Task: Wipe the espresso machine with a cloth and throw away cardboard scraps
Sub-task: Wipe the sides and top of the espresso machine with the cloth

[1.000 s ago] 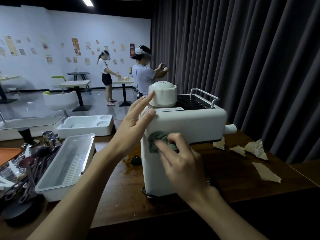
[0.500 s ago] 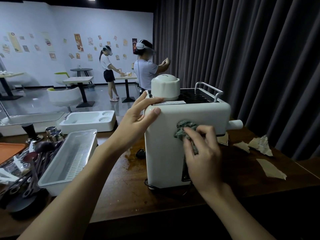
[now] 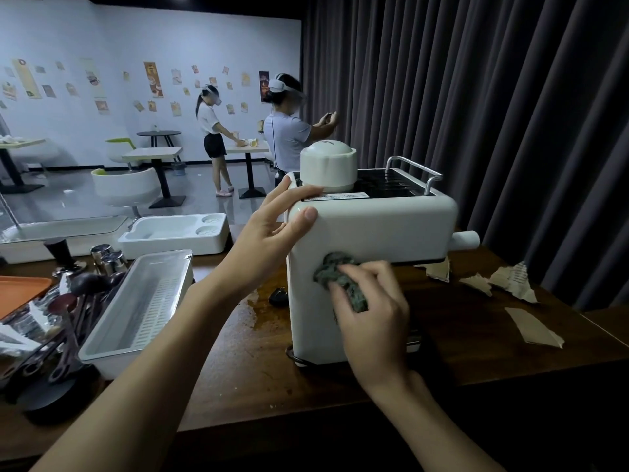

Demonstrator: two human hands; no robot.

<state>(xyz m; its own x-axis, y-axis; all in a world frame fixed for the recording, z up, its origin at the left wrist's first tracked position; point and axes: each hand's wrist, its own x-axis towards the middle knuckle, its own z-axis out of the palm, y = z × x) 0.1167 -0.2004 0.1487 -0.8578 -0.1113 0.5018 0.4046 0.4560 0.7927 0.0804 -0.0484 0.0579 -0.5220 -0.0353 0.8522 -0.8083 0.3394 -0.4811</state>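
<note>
Head view, the only one. Item: white machine, upright near the front edge of the desk. Steadying it: left grip, released, fingers straight, laid over the machine's top near corner. Working: right grip, clenched round a dark green cloth and pressing it to the machine's near side at about mid-height. Loose: torn scraps, several, on the desk right of the machine, untouched; binning not yet begun. Risks, as I judge them: a hard sideways rub could shove or tip the machine if the left grip slackens, and the cloth may drag through the wet-looking stain to its left. Surface: dark glossy wood. Room: dark curtain behind; café tables and two people well beyond.
</note>
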